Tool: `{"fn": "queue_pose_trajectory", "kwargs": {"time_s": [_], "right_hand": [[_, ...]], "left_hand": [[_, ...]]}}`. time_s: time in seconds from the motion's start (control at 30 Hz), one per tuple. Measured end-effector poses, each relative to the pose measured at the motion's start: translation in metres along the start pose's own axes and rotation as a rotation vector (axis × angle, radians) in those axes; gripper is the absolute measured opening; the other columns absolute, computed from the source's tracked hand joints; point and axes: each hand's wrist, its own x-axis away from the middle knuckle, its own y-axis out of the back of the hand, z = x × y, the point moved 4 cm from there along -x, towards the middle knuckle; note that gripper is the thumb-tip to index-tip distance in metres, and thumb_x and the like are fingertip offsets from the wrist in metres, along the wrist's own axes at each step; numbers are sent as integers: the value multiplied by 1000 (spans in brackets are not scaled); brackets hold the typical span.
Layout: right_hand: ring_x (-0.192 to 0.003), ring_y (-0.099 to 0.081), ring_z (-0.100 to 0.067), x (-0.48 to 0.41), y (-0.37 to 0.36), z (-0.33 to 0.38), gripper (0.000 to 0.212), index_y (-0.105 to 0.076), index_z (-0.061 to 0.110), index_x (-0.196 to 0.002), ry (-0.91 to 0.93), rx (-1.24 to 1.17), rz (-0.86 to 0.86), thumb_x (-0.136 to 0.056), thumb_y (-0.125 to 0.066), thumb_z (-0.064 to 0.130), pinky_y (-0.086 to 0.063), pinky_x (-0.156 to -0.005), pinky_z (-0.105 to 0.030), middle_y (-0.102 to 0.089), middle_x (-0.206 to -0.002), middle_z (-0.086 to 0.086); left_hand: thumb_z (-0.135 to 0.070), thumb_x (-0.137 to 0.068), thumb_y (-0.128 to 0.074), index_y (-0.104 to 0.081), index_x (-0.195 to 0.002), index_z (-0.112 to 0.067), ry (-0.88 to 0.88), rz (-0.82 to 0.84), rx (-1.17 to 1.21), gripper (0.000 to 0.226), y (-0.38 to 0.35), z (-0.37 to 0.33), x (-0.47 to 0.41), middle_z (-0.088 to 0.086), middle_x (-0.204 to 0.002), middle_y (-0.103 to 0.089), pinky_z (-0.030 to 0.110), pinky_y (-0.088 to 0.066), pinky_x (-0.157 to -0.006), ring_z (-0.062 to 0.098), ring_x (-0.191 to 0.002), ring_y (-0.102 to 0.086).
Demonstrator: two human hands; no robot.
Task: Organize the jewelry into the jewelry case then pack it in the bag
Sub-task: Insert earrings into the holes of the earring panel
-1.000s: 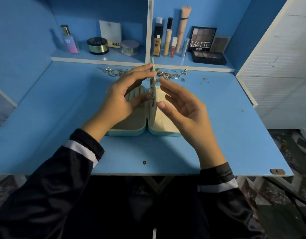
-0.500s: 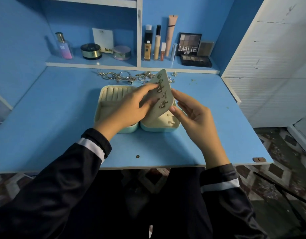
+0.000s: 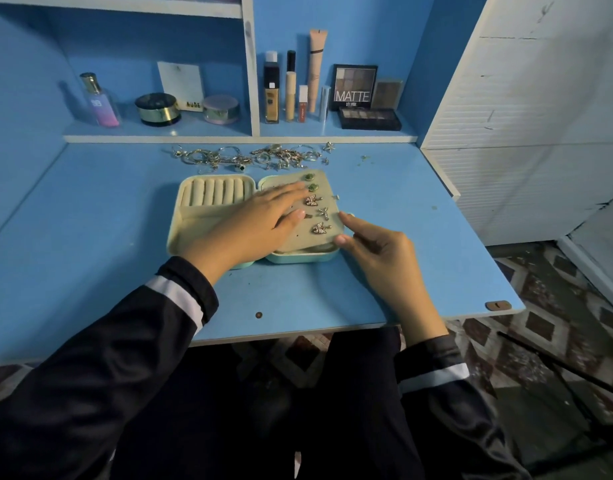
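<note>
Blue laminate desk [image 3: 90, 237] carries the open jewelry case [image 3: 176, 233], its two mint-edged halves lying flat side by side near the middle. The left half shows a row of cream ring rolls [image 3: 215, 192], and the right half is covered by the beige earring panel [image 3: 298, 239]. Pinned on that panel are two green studs [image 3: 309, 177], a pair of butterfly earrings [image 3: 312, 200] and a small starfish earring [image 3: 322, 213]. The left hand [image 3: 260, 220] lies flat on the panel with straight fingers, pressing it down and clasping nothing. The right hand [image 3: 384, 251] has its thumb and forefinger at the panel's right edge and its other fingers curled. I cannot tell whether it nips that edge or only touches it. Most of the loose jewelry [image 3: 242, 157] sits in a tangled heap along the back of the desk, so sorting looks far from finished, and no bag is in view. Pressing hard on the panel could bend a post or pop a pinned earring loose, since the palm sits just beside them. One tiny earring [image 3: 335, 196] lies on the desk right beside the panel's edge, and a careless sweep of the right hand could flick it to the floor. If the panel is not seated squarely, the case may later refuse to close.
</note>
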Motion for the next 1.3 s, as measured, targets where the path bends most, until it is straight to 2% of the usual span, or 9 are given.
{"fn": "queue_pose_trajectory", "kwargs": {"time_s": [0.1, 0.2, 0.23, 0.37, 0.57, 0.7, 0.83, 1.13, 1.3], "right_hand": [[-63, -48, 11, 0, 2, -5, 34, -68, 19, -119, -36, 59, 2, -85, -73, 20, -37, -65, -3, -55, -70, 29], [-77, -51, 14, 0, 2, -5, 38, -68, 16, -120, -39, 138, 32, -84, -74, 24, -37, -73, 1, -69, -100, 15], [-76, -53, 16, 0, 3, -5, 38, -68, 16, -120, -40, 158, 43, -84, -74, 24, -37, -73, 2, -68, -98, 17], [-54, -48, 5, -6, 7, -8, 34, -70, 19, -117, -44, 184, 122, -84, -74, 25, -36, -58, -6, -50, -51, 29], [-71, -60, 6, -49, 26, -9, 23, -72, 22, -109, -86, 159, 121, -86, -72, 25, -44, -66, -10, -70, -90, 12], [-64, -56, 10, -92, 42, -15, 15, -73, 19, -101, -84, 242, -11, -88, -68, 21, -38, -61, -1, -66, -82, 18], [-75, -57, -3, -133, 47, -28, 14, -74, 13, -100, -86, 349, -99, -88, -66, 16, -36, -63, 2, -69, -88, 4], [-84, -56, -14, -188, 32, -50, 16, -73, 10, -100, -40, 497, -134, -88, -61, 10, -37, -70, -15, -70, -96, -5], [-83, -59, -18, -198, 26, -55, 15, -73, 12, -96, -39, 530, -131, -87, -61, 10, -44, -75, -22, -70, -93, -6]], "left_hand": [[-40, -105, -31, -23, -154, -28, 2, 50, -81, 51, -3, 2, -2, -14, -162, -12, 16, 3, -111, 8, -149, -11], [-42, -105, -29, -21, -155, -29, 5, 105, -130, 52, -5, 4, -4, -14, -162, -9, 20, 2, -114, 9, -149, -9], [-42, -105, -29, -21, -155, -29, 4, 118, -132, 52, -4, 4, -5, -14, -162, -10, 22, -1, -116, 9, -149, -10], [-43, -103, -35, -38, -148, -33, 22, 103, -76, 46, 7, 4, -13, -15, -155, -33, 32, -26, -115, 9, -140, -34], [-37, -100, -49, -61, -126, -25, 8, 2, 24, 31, 28, 8, -55, -8, -132, -60, 29, -38, -102, 13, -124, -53], [-37, -99, -52, -65, -123, -22, 24, -32, 38, 30, 29, 8, -89, -4, -127, -62, 29, -40, -97, 14, -119, -55], [-33, -96, -58, -69, -115, -20, 22, -36, 54, 26, 21, 13, -123, -2, -116, -67, 35, -47, -95, 16, -108, -60], [-23, -91, -66, -73, -103, -17, 39, -22, 1, 15, -2, 30, -171, -4, -91, -64, 25, -42, -76, 15, -83, -58], [-23, -89, -69, -73, -102, -17, 28, -31, 1, 15, -7, 33, -178, -1, -93, -66, 32, -50, -81, 16, -83, -60]]}}
